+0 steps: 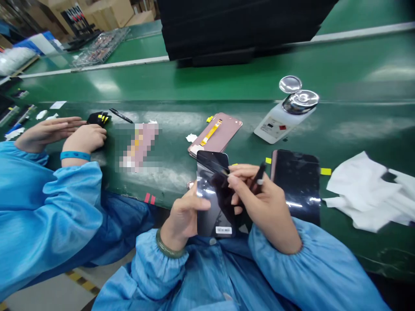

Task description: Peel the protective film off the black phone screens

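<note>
My left hand grips the left edge of a glossy black phone screen, its thumb lying over the front. The screen is tilted up toward me and has a white barcode label near its lower end. My right hand is closed around a slim dark pen-like tool, whose thin tip lies over the upper right of the screen. Whether the tip touches the glass I cannot tell. Just beyond the screen lie stacked pinkish phone panels with a yellow flex cable. To the right, more dark screens lie stacked.
A white pump bottle with its metal lid flipped up stands behind the stacked screens. Crumpled white wipes lie far right. At left, a co-worker's hands handle small black parts near a black pen. A large black object overhangs the back.
</note>
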`<state>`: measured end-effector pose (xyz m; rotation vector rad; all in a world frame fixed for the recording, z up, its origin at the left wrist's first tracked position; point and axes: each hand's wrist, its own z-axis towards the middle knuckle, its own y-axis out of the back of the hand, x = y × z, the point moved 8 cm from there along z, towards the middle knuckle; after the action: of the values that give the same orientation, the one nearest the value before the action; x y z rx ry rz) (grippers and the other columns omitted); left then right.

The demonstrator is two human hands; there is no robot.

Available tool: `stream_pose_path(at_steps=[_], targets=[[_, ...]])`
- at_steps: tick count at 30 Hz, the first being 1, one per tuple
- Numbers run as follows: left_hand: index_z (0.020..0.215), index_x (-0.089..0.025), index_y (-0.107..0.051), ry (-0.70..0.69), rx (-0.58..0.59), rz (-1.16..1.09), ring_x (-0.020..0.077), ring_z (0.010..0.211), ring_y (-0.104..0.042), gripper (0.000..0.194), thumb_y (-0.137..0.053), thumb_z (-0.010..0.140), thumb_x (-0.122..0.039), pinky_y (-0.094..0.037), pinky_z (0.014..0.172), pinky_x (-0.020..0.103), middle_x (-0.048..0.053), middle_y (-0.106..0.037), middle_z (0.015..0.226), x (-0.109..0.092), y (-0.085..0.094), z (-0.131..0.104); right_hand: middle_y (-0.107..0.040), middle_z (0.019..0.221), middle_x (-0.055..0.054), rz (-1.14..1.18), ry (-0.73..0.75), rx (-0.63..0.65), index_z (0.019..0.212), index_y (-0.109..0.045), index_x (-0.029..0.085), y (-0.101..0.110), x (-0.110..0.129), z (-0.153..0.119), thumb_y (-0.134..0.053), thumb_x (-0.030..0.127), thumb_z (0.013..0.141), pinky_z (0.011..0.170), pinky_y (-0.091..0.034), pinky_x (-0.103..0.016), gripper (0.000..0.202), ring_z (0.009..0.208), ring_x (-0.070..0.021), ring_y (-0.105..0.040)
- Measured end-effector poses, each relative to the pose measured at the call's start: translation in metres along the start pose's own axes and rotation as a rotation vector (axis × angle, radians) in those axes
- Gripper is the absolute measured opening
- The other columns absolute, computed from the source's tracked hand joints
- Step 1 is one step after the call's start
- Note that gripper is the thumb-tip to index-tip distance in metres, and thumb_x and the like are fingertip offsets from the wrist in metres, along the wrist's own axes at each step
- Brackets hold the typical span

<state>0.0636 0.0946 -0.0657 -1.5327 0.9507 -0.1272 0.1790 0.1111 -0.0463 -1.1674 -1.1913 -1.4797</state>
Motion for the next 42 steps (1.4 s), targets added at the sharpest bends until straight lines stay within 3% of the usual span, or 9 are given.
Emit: stream_pose_path(at_steps=[4, 13, 17, 22, 24, 26, 29, 37, 42], targets=[[0.124, -0.015, -0.037, 0.048, -0.055, 0.096, 0.0074, 0.058, -0.058, 0.076, -0.054, 0.053, 0.005, -0.048, 0.066, 0.018, -0.005, -0.059, 0.070, 0.004, 0.009, -0.002, -0.060, 0.077, 0.000, -0.433, 0.364, 0.017, 0.085, -0.063, 0.014, -0.005, 0.045, 0.014, -0.057, 0.021, 0.086, 0.066, -0.043, -0.021, 0.008, 0.072, -0.0085, -0.056], [0.095, -0.013, -0.046, 0.052, -0.211, 0.223, 0.0092, 0.059, -0.055, 0.046, -0.054, 0.052, 0.000, -0.046, 0.053, 0.018, 0.000, -0.057, 0.073, 0.001, 0.020, -0.001, -0.052, 0.058, 0.002, 0.376, -0.562, 0.264, 0.106, -0.055, 0.007, -0.051, 0.021, 0.052, -0.057, 0.004, 0.079, 0.034, -0.019, -0.011, 0.028, 0.041, -0.0015, -0.037], [0.099, -0.014, -0.049, 0.046, -0.244, 0.208, 0.0105, 0.054, -0.054, 0.051, -0.054, 0.050, -0.001, -0.045, 0.047, 0.020, 0.000, -0.057, 0.074, -0.006, 0.023, -0.003, -0.054, 0.062, 0.001, 0.221, -0.375, 0.250, 0.109, -0.057, 0.009, -0.045, 0.025, 0.061, -0.061, 0.014, 0.080, 0.038, -0.028, -0.015, 0.030, 0.046, -0.0043, -0.044], [0.099, -0.017, -0.051, 0.004, -0.221, 0.182, 0.0112, 0.066, -0.059, 0.047, -0.053, 0.055, 0.000, -0.049, 0.056, 0.018, 0.000, -0.060, 0.082, -0.010, 0.023, -0.006, -0.063, 0.101, -0.009, -0.422, 0.436, -0.172, 0.103, -0.064, 0.012, 0.004, 0.076, 0.022, -0.062, 0.022, 0.082, 0.079, -0.048, -0.029, 0.024, 0.095, -0.0177, -0.059], [0.098, -0.014, -0.051, -0.024, -0.213, 0.223, 0.0110, 0.067, -0.060, 0.040, -0.052, 0.060, 0.000, -0.048, 0.056, 0.016, 0.001, -0.060, 0.080, -0.012, 0.022, -0.010, -0.063, 0.107, -0.008, -0.264, 0.703, 0.200, 0.112, -0.060, 0.009, -0.015, 0.083, -0.014, -0.057, 0.016, 0.084, 0.088, -0.048, -0.025, 0.029, 0.101, -0.0141, -0.059], [0.108, -0.014, -0.048, -0.001, -0.196, 0.274, 0.0150, 0.073, -0.063, 0.051, -0.051, 0.060, 0.001, -0.051, 0.063, 0.021, 0.003, -0.063, 0.086, -0.012, 0.017, -0.016, -0.064, 0.111, -0.003, -0.294, 0.741, 0.383, 0.112, -0.061, 0.012, -0.020, 0.070, -0.037, -0.058, 0.021, 0.087, 0.085, -0.050, -0.021, 0.027, 0.099, -0.0123, -0.062], [0.135, -0.023, -0.029, 0.151, -0.148, 0.374, 0.0277, 0.093, -0.063, 0.083, -0.049, 0.056, -0.002, -0.051, 0.074, 0.035, 0.010, -0.059, 0.116, -0.014, 0.005, -0.030, -0.066, 0.084, -0.004, -0.566, 0.601, -0.073, 0.114, -0.061, 0.012, 0.023, 0.050, -0.034, -0.061, 0.015, 0.083, 0.068, -0.049, -0.020, 0.031, 0.075, -0.0111, -0.063], [0.151, -0.011, 0.005, -0.418, -0.958, 2.194, 0.0299, 0.131, -0.032, 0.078, -0.036, 0.089, -0.034, -0.031, 0.104, 0.051, 0.015, -0.032, 0.144, -0.180, 0.012, -0.036, -0.066, 0.101, -0.006, -0.529, 0.712, -0.133, 0.105, -0.060, 0.013, 0.037, 0.037, -0.041, -0.058, 0.012, 0.084, 0.085, -0.049, -0.023, 0.021, 0.093, -0.0125, -0.063], [0.150, -0.006, -0.014, -0.295, -1.183, 2.364, 0.0413, 0.118, -0.041, 0.075, -0.041, 0.092, -0.044, -0.036, 0.086, 0.064, 0.023, -0.044, 0.131, -0.224, 0.052, -0.011, -0.066, 0.099, -0.003, -0.491, 0.676, -0.147, 0.104, -0.060, 0.016, 0.034, 0.031, -0.037, -0.058, 0.009, 0.083, 0.086, -0.049, -0.021, 0.022, 0.092, -0.0100, -0.063]])
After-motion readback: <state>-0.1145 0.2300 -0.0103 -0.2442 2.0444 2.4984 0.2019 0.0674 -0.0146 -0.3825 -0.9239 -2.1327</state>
